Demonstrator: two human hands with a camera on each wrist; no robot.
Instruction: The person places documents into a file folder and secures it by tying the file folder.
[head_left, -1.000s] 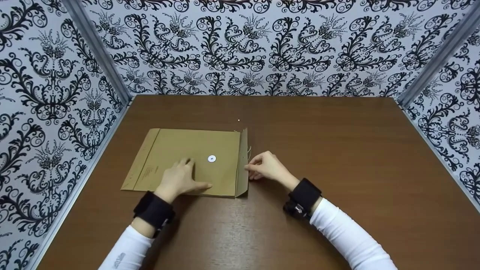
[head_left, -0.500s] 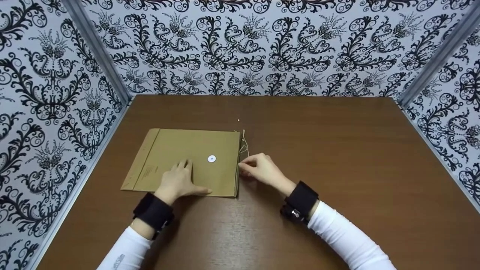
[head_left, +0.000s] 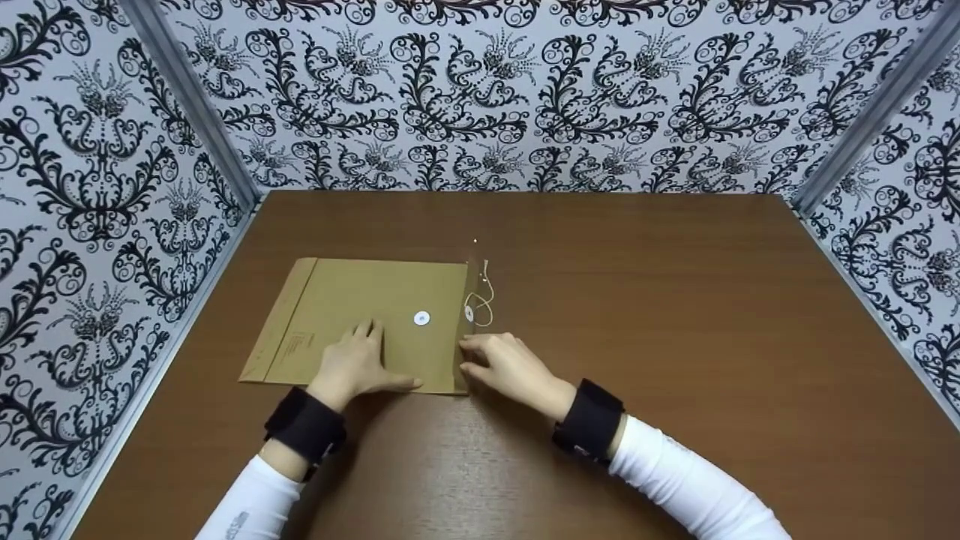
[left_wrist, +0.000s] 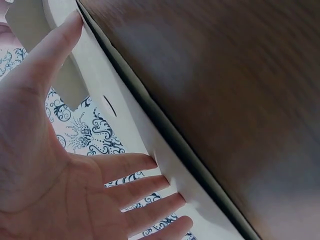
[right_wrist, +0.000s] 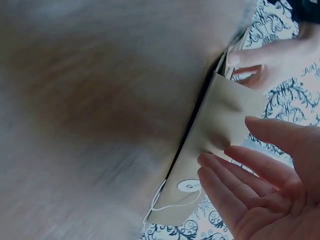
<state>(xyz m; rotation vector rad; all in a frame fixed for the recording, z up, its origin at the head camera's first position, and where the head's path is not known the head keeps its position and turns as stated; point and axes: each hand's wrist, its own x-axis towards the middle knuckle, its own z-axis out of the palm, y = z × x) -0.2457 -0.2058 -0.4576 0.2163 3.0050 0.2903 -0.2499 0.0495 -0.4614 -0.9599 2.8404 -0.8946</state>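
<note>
A tan string-tie envelope point(head_left: 375, 289) lies on the table, a white paper disc point(head_left: 421, 319) on its upper face. At its right end the flap point(right_wrist: 225, 105) stands raised and carries a second white disc point(right_wrist: 189, 186) with a loose string point(head_left: 487, 292) tied to it. My left hand point(head_left: 352, 364) rests on the envelope with fingers spread, the thumb along the near edge. My right hand point(head_left: 517, 367) is at the flap. In the right wrist view its fingertips point(right_wrist: 205, 160) meet the flap's outer side, while the thumb stands apart from them.
The brown wooden table point(head_left: 637, 300) extends around the envelope. Patterned black-and-white wallpaper point(head_left: 480, 90) covers the walls, with grey metal posts point(head_left: 196, 105) at the corners. A tiny white speck point(head_left: 475, 241) lies behind the envelope.
My right hand no longer pinches the flap's edge; it has shifted nearer to me with fingers extended. The flap has swung up and leftward, bringing its disc and string into view. My left hand stays put.
</note>
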